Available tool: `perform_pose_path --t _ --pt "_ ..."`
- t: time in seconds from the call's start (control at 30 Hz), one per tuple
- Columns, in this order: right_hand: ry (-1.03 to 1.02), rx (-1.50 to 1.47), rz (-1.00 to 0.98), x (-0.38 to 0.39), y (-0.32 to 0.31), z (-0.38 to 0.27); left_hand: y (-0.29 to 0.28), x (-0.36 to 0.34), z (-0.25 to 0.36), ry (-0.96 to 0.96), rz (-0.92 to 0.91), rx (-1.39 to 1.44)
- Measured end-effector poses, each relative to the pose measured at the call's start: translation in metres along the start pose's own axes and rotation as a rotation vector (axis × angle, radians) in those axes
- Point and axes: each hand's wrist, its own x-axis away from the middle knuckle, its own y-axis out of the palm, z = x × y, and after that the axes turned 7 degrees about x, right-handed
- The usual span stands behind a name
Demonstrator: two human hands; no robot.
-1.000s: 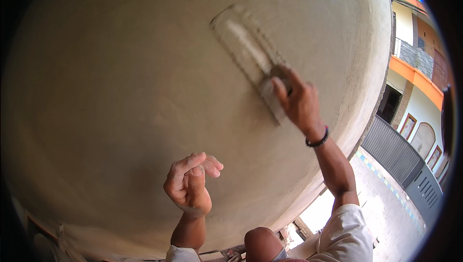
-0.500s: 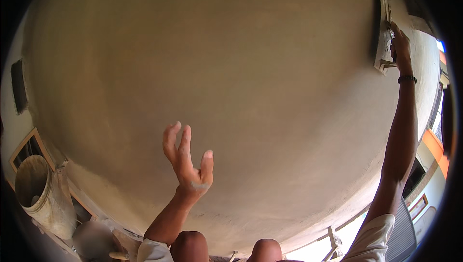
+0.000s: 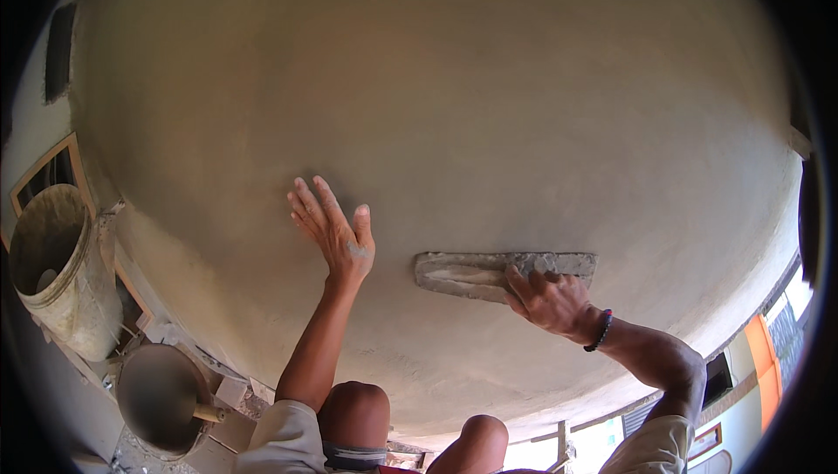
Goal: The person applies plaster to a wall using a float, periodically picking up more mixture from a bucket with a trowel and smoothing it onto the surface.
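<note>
A broad grey-brown plastered surface (image 3: 471, 107) fills most of the head view. My right hand (image 3: 550, 304) is closed on the handle of a cement-crusted rectangular trowel (image 3: 449, 271), which lies horizontally against the plaster at lower middle right. Left of it, my left hand (image 3: 330, 216) is open, fingers spread upward, very near the plaster; whether the fingertips touch it I cannot tell. Grey residue marks that hand near the thumb.
At the left, a tall, dirty pale bucket (image 3: 87, 291) stands near a wood-framed opening (image 3: 74, 147), with a round container (image 3: 153, 395) holding a short handle below it. My knees (image 3: 353, 413) show at the bottom. A building with orange trim (image 3: 762, 360) is at far right.
My right hand swept the trowel from high on the right down and leftward, turning it from upright to horizontal. My left hand rose and its fingers straightened. The view shifted, showing more left-side containers.
</note>
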Motion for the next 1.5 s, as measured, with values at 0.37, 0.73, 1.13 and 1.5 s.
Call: perform_pose_path --t 0.37,0.73,1.13,1.5 --pt "0.444 0.133 0.662 -0.128 -0.186 0.319 -0.002 -0.019 -0.023 -0.064 0.048 0.05" --pt "-0.173 0.067 0.025 -0.085 -0.032 -0.038 -0.02 -0.032 -0.056 -0.145 0.098 0.065" --pt "0.364 0.606 0.53 -0.263 -0.238 0.308 -0.018 -0.048 -0.058 -0.158 0.077 0.053" --pt "-0.177 0.405 0.353 -0.238 -0.08 -0.037 -0.036 -0.058 -0.092 -0.175 0.243 0.147"
